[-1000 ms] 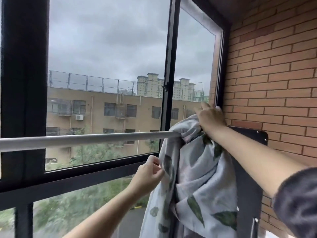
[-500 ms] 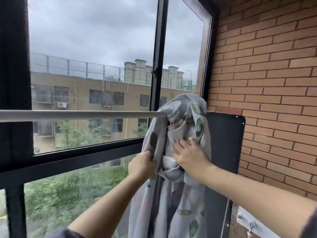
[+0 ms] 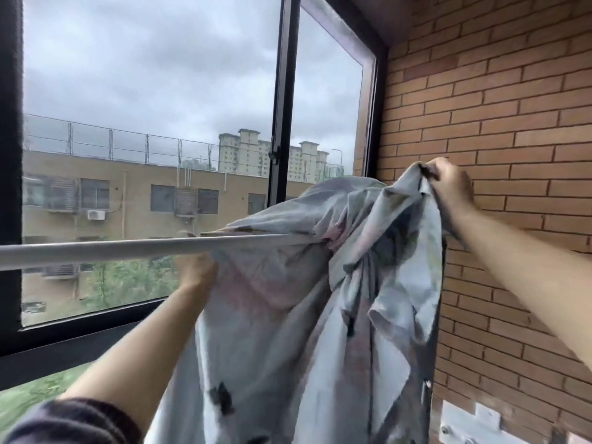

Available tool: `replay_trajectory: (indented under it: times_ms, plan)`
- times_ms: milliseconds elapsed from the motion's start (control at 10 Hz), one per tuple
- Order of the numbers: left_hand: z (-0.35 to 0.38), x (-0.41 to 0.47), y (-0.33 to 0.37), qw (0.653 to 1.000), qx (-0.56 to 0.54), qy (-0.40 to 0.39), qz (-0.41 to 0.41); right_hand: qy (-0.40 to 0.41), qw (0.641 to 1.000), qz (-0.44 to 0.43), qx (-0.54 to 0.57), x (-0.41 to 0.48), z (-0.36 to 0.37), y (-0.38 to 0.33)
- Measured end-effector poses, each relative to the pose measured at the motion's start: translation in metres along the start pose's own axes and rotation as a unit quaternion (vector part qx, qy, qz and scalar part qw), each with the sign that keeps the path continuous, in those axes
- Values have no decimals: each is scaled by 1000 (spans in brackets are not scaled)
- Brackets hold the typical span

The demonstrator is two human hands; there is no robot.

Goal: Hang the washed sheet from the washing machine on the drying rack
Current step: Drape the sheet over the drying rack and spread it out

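A pale grey sheet with a dark leaf print hangs over the right end of a silver drying-rack pole that runs across the window. My left hand grips the sheet's left edge just under the pole. My right hand is raised near the brick wall and pinches a bunched corner of the sheet above pole height. The fabric is blurred and spreads leftward along the pole. The pole's right end is hidden under the cloth.
A black-framed window stands right behind the pole. A brick wall closes the right side. A dark panel sits behind the sheet, and a white bracket is fixed low on the wall.
My right hand rose from the middle of the bunched sheet, lifting a corner up to the right. My left hand moved up to the pole, and the sheet spread leftward.
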State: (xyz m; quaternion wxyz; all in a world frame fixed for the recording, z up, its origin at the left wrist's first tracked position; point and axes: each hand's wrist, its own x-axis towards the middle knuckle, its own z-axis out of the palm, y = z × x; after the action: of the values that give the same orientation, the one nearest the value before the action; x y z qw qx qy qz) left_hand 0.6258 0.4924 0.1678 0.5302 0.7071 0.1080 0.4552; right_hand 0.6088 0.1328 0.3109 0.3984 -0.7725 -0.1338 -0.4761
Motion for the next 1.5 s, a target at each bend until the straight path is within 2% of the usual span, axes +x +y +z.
replay_trajectory:
  times_ms: [100,200,300,400,500,600,800,1000,1100,1200,1300,1400,1500]
  plan:
    - [4,64,-14,997,5,69,19,41,997,38,56,52,-20,5]
    - [-4,90,-19,994,89,56,-9,37,998,53,2,97,-26,33]
    - [-12,34,-1,994,101,-26,17,-7,999,38,23,63,-13,3]
    - [-2,6,-28,984,149,-95,4,-57,997,4,58,36,8,-6]
    - [5,-21,-47,976,158,-150,-19,-55,986,24,153,19,15,-6]
    - [7,-46,-43,969,179,-168,-6,-62,989,12,134,7,17,-2]
    - [-4,-95,0,970,129,-181,95,-114,989,6,92,-32,28,-9]
    - [-2,-130,72,944,93,-253,193,-178,971,-29,157,-50,36,-32]
    - [9,-138,107,934,73,-297,187,-209,953,-58,214,-50,33,-38]
    - [31,-138,136,943,0,-320,92,-227,930,-72,279,-39,28,-37]
    - [45,-115,166,955,-156,-250,-32,-235,913,-113,315,-21,23,-23]
    - [59,-86,194,978,-156,-135,-28,-282,895,-119,324,-9,21,10]
    - [78,-61,211,994,-65,-62,64,-318,884,-105,325,-2,28,48]
